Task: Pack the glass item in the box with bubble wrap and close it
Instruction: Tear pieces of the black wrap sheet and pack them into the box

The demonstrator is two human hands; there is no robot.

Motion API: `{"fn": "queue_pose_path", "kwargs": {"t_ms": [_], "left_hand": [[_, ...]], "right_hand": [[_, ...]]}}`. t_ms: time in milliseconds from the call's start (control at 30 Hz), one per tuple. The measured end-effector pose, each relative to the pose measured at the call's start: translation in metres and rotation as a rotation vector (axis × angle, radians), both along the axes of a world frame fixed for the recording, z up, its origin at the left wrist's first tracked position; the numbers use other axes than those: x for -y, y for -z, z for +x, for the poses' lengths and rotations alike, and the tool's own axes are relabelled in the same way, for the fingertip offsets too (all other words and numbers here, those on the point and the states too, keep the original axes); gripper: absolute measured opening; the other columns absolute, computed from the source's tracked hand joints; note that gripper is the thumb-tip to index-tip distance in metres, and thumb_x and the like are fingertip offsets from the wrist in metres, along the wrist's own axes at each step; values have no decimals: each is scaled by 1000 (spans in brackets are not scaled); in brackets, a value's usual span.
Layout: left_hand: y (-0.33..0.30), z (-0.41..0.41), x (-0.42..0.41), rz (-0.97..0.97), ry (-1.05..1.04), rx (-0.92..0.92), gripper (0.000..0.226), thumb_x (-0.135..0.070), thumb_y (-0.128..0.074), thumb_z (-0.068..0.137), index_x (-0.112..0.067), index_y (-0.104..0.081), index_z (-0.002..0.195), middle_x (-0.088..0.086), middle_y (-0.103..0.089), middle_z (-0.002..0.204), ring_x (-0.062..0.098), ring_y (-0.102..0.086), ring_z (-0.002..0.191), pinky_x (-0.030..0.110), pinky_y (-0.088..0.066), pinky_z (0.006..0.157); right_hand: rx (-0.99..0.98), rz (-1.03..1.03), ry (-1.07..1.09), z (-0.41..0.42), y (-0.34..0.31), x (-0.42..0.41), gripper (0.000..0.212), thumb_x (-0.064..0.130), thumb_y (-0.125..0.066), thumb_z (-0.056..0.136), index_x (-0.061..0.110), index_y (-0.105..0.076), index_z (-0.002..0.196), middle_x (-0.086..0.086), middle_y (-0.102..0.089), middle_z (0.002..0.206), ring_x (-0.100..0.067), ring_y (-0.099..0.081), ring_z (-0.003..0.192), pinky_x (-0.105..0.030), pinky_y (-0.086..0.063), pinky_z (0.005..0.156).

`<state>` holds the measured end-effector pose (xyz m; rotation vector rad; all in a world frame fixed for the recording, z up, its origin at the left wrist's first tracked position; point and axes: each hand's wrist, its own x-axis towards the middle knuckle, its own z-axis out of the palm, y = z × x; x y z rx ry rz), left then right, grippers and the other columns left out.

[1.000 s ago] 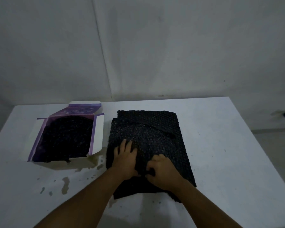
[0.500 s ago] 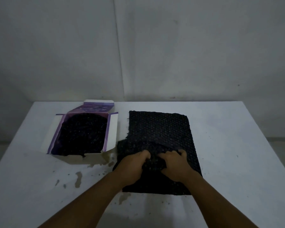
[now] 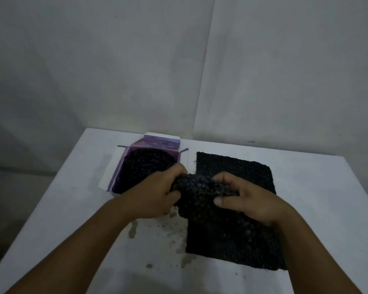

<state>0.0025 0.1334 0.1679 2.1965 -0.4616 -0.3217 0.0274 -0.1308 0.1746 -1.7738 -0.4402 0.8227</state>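
Note:
A sheet of black bubble wrap [image 3: 234, 236] lies on the white table [image 3: 317, 209], its middle rolled into a dark bundle [image 3: 197, 185] raised off the surface. My left hand [image 3: 157, 196] grips the bundle's left end and my right hand [image 3: 249, 200] grips its right end. The glass item is hidden; nothing of it shows through the wrap. To the left stands an open purple and white box [image 3: 113, 179], flaps spread, lined inside with black bubble wrap [image 3: 145, 166].
Brown stains [image 3: 132, 230] mark the table in front of the box and beside the sheet. A grey wall rises right behind the table. The table's left edge drops to a dark floor [image 3: 19, 198].
Both hands rolled the near part of the sheet into a bundle and lifted it off the table, toward the box. My view shifted left and closer.

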Motion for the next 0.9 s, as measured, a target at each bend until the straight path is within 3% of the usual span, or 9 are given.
{"fn": "queue_pose_path", "kwargs": {"t_ms": [133,233,367,433,567,700,767,833,900], "left_hand": [[-27,1,-33,-193,-139,-70,37,-7,-50,86,-35,-46,110,-7,-63,98,25,-64,85,41,-54,72],[-32,12,-61,-317,-208,-99,39,-18,-53,77,-33,-50,113,1,-64,110,22,-65,97,39,-53,82],[-20,44,-82,-511,-359,-273,34,-8,-39,86,-31,-54,106,7,-56,122,26,-57,106,37,-44,86],[-5,62,-86,-381,-411,-222,33,-11,-34,90,-34,-54,104,1,-58,110,23,-56,99,36,-41,84],[32,89,-83,-208,-484,-24,14,-27,-50,93,-37,-49,103,-1,-48,112,11,-55,98,29,-44,84],[52,106,-70,-170,-519,50,14,-25,-62,88,-23,-49,89,-7,-59,82,11,-57,76,29,-46,69],[59,111,-65,-64,-476,60,13,-26,-62,88,-21,-53,81,-6,-63,76,13,-60,73,35,-51,71],[62,113,-60,-10,-405,59,10,-31,-58,88,-23,-58,82,-7,-66,78,12,-62,77,36,-54,75],[61,114,-58,0,-298,15,11,-38,-60,84,-30,-60,91,-11,-66,85,8,-62,82,30,-53,76]], "right_hand": [[-181,302,73,5,-16,-35,44,25,-62,92,16,-50,133,-16,-56,135,-31,-55,121,-43,-43,104],[-223,394,183,6,-19,-66,42,34,-55,92,22,-51,133,-9,-63,129,-26,-60,117,-36,-48,95],[-332,523,375,10,-3,-105,33,19,-52,83,23,-61,114,-8,-69,113,-26,-62,103,-43,-45,90],[-239,379,438,6,8,-122,36,18,-51,76,28,-64,108,-9,-65,113,-25,-60,100,-39,-45,86],[475,-163,542,-9,45,-153,23,17,-66,87,29,-60,106,0,-49,108,-8,-54,91,-14,-43,79],[986,-464,530,-12,77,-182,13,3,-65,83,16,-66,84,-1,-57,87,-15,-51,79,-29,-43,67],[1096,-710,459,-11,82,-189,13,7,-67,74,20,-65,70,1,-60,73,-22,-50,76,-33,-33,65],[1046,-805,360,-14,82,-198,20,10,-70,68,21,-59,56,2,-56,60,-22,-48,68,-30,-28,61],[1004,-804,206,-18,88,-207,25,22,-64,82,20,-60,57,0,-56,57,-22,-47,60,-30,-33,60]]}}
